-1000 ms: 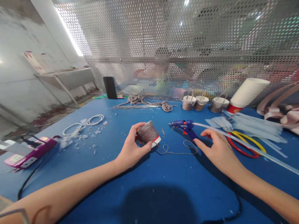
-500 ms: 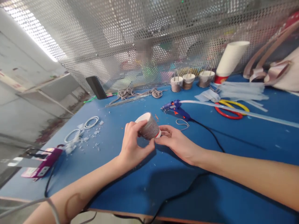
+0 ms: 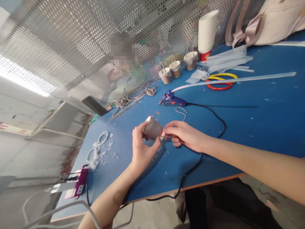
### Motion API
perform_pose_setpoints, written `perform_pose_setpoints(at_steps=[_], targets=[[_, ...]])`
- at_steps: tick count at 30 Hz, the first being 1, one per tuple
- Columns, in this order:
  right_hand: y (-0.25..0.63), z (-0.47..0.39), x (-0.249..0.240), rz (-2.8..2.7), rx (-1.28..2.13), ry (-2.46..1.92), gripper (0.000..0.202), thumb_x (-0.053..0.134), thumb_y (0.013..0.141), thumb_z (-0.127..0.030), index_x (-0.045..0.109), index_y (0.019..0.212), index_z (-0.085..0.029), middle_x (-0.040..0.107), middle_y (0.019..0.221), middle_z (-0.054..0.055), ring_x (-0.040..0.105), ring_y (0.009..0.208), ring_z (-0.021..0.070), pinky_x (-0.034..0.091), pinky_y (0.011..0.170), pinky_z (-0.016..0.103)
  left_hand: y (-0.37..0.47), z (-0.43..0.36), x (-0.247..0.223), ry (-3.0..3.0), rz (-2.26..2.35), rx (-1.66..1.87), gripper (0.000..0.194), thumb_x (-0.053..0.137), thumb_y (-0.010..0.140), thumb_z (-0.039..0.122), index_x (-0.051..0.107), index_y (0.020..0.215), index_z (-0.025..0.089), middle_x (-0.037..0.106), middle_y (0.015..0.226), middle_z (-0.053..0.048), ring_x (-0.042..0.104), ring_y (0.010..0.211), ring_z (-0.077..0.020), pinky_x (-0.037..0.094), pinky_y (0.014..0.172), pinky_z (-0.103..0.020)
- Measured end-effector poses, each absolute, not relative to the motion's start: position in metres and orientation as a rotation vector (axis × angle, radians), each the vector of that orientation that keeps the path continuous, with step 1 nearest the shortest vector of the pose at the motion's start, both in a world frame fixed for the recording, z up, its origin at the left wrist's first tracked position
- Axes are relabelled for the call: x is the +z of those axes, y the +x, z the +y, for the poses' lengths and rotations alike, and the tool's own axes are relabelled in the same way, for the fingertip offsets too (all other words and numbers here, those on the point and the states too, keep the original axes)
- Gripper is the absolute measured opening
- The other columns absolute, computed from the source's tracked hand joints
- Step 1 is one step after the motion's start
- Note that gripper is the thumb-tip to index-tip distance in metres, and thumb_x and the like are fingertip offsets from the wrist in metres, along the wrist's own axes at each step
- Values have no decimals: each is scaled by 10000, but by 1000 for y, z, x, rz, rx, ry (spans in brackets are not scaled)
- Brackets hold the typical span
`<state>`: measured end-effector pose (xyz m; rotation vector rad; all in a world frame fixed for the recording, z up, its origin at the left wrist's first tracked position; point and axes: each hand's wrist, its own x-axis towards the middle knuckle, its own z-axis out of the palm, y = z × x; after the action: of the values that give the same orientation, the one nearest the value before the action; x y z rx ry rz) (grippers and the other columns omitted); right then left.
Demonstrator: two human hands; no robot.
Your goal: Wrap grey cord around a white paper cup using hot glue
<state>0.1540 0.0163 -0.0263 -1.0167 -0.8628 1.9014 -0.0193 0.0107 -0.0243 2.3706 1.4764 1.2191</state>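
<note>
A small paper cup (image 3: 153,128) wrapped in grey-brown cord is tilted on its side above the blue table, its white and red end toward the right. My left hand (image 3: 143,144) grips the cup, thumb near the red band and fingers at the other end. My right hand (image 3: 182,133) is pinched at the white end; what its fingertips hold, probably a thin cord, is too small to tell. Behind the hands lies a blue glue gun (image 3: 175,100) with a long clear glue stick, and a short loose cord (image 3: 181,112) near it.
Cord-wrapped cups (image 3: 165,76), stacked white cups (image 3: 207,33), red and yellow rings (image 3: 219,85) and pale strips (image 3: 227,60) stand or lie at the back. On the left are a phone (image 3: 94,106), white rings (image 3: 103,138) and a purple power strip (image 3: 82,183). A black cable (image 3: 184,178) crosses the table.
The view has tilted and shifted, showing the table's front edge. The cup's opening has turned further from view, and my right hand's fingers have drawn together at its white end.
</note>
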Motion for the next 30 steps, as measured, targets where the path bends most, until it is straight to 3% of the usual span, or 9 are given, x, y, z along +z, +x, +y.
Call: perform_pose_setpoints(at_steps=[3, 6, 11, 19, 30], targets=[[154, 13, -30, -1184, 1554, -1200, 113, 642, 764, -213, 534, 746, -184, 568, 620, -31, 462, 493, 84, 343, 455, 211, -21, 12, -25, 2269, 1521, 1189, 534, 669, 716, 197, 481, 1214, 238, 557, 1023, -40, 525, 790, -135, 461, 614, -253], [154, 8, -34, -1531, 1160, -1189, 37, 663, 752, -184, 629, 765, -179, 618, 697, -6, 558, 633, 118, 413, 589, 239, -20, 14, -23, 2159, 1561, 1140, 507, 667, 706, 209, 499, 1184, 224, 572, 1063, -52, 548, 797, -137, 465, 618, -254], [154, 6, -42, -1774, 767, -1150, 75, 638, 807, -167, 706, 828, -191, 620, 739, 2, 550, 622, 109, 416, 620, 241, -14, 13, -17, 1974, 1559, 1021, 479, 659, 688, 227, 506, 1142, 208, 603, 999, -33, 553, 714, -112, 458, 590, -238], [156, 6, -40, -1752, 721, -1159, 76, 617, 818, -166, 675, 774, -187, 587, 703, -17, 527, 594, 95, 402, 603, 228, -7, 9, -8, 1741, 1524, 954, 487, 676, 668, 266, 514, 1123, 205, 604, 957, -17, 548, 714, -119, 474, 624, -252], [156, 4, -34, -1694, 766, -1210, 63, 640, 773, -157, 628, 727, -197, 597, 714, -20, 547, 626, 108, 395, 611, 242, -11, 6, -14, 1863, 1459, 1060, 492, 679, 688, 252, 509, 1148, 217, 596, 997, -31, 551, 731, -119, 482, 633, -250]])
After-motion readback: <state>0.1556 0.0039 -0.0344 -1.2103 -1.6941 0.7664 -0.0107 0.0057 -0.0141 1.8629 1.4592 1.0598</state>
